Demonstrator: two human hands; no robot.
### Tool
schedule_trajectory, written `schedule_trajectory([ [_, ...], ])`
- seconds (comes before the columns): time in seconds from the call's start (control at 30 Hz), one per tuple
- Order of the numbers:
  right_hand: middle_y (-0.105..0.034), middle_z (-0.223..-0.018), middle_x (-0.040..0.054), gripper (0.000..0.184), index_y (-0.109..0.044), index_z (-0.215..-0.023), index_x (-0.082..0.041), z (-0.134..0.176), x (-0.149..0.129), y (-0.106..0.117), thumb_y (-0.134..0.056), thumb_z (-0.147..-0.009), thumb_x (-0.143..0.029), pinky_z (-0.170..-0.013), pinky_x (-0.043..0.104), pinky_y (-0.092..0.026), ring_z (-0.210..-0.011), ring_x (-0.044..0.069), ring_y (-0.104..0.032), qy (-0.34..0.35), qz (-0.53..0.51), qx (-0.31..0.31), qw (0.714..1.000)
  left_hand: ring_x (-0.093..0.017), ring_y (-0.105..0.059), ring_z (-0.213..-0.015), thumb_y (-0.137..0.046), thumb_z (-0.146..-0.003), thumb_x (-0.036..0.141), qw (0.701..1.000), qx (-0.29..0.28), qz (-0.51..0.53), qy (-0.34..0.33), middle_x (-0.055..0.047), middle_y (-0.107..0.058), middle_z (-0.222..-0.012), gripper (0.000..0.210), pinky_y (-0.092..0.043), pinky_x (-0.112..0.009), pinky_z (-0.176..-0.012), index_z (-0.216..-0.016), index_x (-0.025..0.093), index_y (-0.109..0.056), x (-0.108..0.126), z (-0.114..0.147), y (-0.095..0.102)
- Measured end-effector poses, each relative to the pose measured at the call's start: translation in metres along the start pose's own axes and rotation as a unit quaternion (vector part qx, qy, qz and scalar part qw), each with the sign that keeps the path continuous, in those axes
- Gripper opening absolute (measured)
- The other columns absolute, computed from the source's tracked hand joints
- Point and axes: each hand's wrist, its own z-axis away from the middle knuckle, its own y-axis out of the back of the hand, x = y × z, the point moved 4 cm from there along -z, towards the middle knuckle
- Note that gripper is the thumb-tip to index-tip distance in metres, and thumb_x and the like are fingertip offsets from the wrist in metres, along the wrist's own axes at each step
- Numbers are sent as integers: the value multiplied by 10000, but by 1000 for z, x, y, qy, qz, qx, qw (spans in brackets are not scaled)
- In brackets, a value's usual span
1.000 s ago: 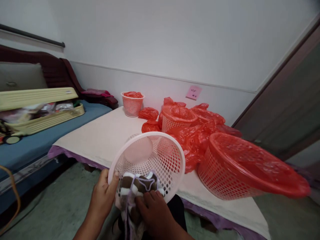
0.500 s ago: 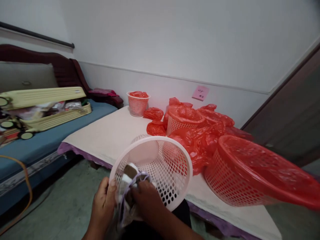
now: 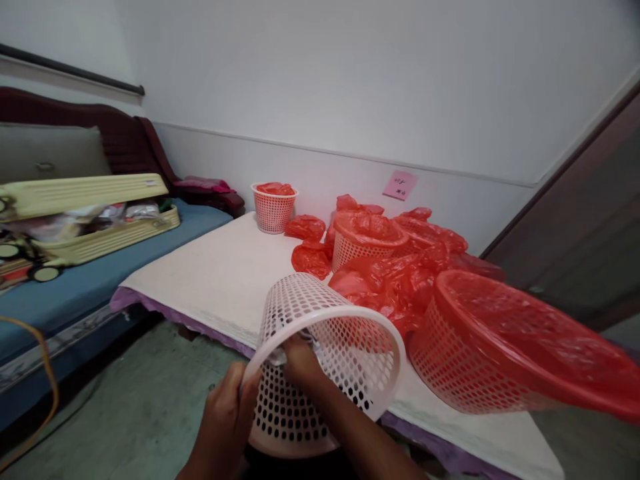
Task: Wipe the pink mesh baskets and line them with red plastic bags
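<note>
left hand (image 3: 226, 408) gripping tilted basket (image 3: 306, 298), right hand (image 3: 301, 364) inside, perhaps holding cloth (image 3: 275, 357)

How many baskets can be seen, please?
4: the tilted basket in the left hand, the far basket at back left, the middle basket among red bags, the large basket at right. Bags may hide others.

Six o'clock: person's right hand (image 3: 301, 365), fingertips hidden inside pale-pink perforated plastic basket (image 3: 300, 300); most of whitish cloth (image 3: 278, 358) likewise. Nine o'clock: pale-yellow ribbed suitcase (image 3: 85, 193), edge-cropped. Two o'clock: pink paper note (image 3: 399, 185), script illegible.
</note>
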Motion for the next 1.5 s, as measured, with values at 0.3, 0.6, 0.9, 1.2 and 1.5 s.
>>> schedule_trajectory([
  [0.3,-662,-924,79,235,-609,-1078,-253,119,-37,3,-627,-845,-283,-675,384,-489,-780,260,-614,221,79,140,962,-141,-487,-558,-414,-895,509,998,67,9,2,55,-480,-580,342,-386,-234,-536,-745,223,-526,-4,-47,26],
  [0.6,-649,-850,81,269,-565,-1138,-159,99,-49,-7,-591,-870,-169,-642,375,-500,-747,247,-615,198,76,191,958,-129,-453,-556,-447,-888,524,998,57,15,5,63,-452,-573,360,-364,-231,-542,-696,222,-489,-3,-45,17],
  [0.9,-666,-878,82,315,-557,-1195,-210,99,-64,-6,-552,-882,-244,-614,409,-503,-722,265,-616,218,93,214,948,-122,-400,-556,-472,-874,544,993,104,51,26,67,-390,-562,411,-323,-235,-538,-618,226,-433,2,-60,43],
  [1.2,-645,-945,111,415,-528,-1225,-174,85,-71,10,-590,-815,-174,-693,412,-521,-828,269,-597,159,-93,239,953,-130,-451,-574,-592,-747,650,963,58,217,146,57,-493,-596,449,-376,-227,-530,-704,205,-544,-8,-20,12],
  [1.5,-574,-1270,97,468,-533,-1284,-242,74,-72,20,-596,-824,-185,-971,365,-437,-1168,240,-518,184,-151,114,964,-110,-401,-554,-547,-825,593,968,96,187,137,65,-413,-562,435,-344,-209,-522,-632,209,-476,-9,-5,20],
])
